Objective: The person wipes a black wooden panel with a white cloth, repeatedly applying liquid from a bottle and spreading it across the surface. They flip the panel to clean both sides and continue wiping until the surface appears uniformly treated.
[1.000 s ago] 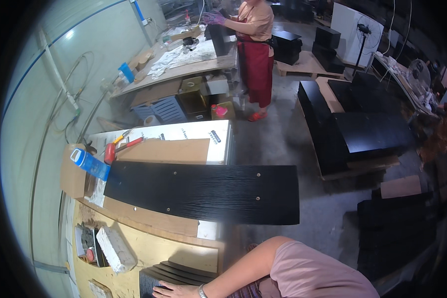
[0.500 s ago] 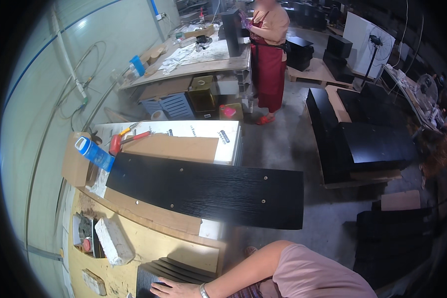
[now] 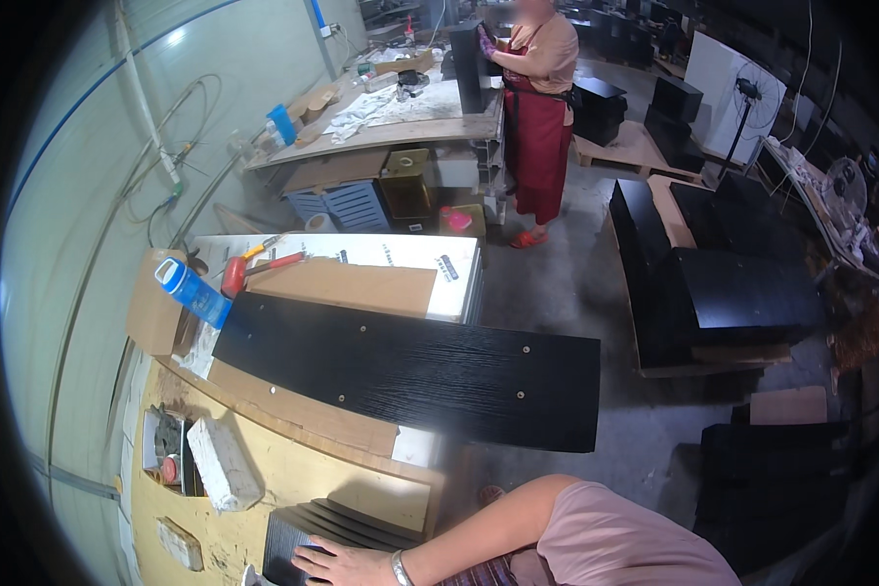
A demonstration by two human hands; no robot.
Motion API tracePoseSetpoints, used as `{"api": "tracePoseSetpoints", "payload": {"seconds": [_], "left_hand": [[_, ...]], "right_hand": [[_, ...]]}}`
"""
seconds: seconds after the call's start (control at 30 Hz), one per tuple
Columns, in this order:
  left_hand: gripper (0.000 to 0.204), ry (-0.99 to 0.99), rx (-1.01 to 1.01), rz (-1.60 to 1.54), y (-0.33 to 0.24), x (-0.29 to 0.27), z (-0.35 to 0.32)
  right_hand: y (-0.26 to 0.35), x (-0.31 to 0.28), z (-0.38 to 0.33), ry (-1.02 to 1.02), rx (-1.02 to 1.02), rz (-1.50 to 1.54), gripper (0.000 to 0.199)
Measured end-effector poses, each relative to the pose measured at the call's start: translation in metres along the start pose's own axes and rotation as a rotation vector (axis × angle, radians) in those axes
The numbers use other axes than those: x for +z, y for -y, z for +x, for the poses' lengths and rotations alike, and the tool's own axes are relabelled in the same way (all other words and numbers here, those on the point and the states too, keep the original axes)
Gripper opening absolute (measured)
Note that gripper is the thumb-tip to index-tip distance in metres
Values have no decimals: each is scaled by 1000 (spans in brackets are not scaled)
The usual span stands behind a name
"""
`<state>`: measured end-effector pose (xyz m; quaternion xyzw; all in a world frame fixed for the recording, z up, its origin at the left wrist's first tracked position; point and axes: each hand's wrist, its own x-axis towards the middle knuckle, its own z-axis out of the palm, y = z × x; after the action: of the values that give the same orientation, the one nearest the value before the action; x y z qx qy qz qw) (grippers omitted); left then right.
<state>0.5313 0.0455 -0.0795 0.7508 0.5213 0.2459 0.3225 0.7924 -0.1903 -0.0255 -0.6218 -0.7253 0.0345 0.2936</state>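
Observation:
My right hand [image 3: 347, 565] lies on a stack of black boards [image 3: 347, 524] at the lower edge, fingers spread and apart, gripping nothing. A bracelet circles that wrist. My left hand is not in view; a small pale shape beside the stack, at the bottom edge, is too cut off to name. Beyond the stack, a long black panel [image 3: 439, 376] with several small brass-coloured fittings lies across cardboard on the bench. Left of my hand are a white block [image 3: 225, 466] and a smaller pale block [image 3: 180, 543].
A blue bottle [image 3: 193, 293], a red-handled tool [image 3: 264, 272] and an open box of odds and ends [image 3: 166, 449] sit on the bench's left. Black panels on a pallet [image 3: 723, 283] stand to the right. A co-worker in a red apron [image 3: 537, 146] stands at the far table.
The view has shifted slightly. My right hand's fingers have spread a little more on the black boards. The long panel keeps its place on the bench.

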Motion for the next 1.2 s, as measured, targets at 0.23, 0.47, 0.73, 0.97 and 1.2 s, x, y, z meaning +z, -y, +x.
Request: {"api": "tracePoseSetpoints", "payload": {"seconds": [0.23,0.47,0.73,0.97,1.2], "left_hand": [[52,-14,43,129,10,-1,4],[52,16,60,116,7,0,5],[60,34,16,143,-50,4,-17],[69,42,-18,150,-77,5,-29],[69,78,-206,212,-132,6,-47]], "right_hand": [[2,-5,-1,21,10,-5,77],[3,-7,-1,28,13,-7,76],[3,-5,-2,23,6,-29,75],[2,-3,-2,1,-1,-43,76],[3,-8,-2,23,-5,-20,77]]}}
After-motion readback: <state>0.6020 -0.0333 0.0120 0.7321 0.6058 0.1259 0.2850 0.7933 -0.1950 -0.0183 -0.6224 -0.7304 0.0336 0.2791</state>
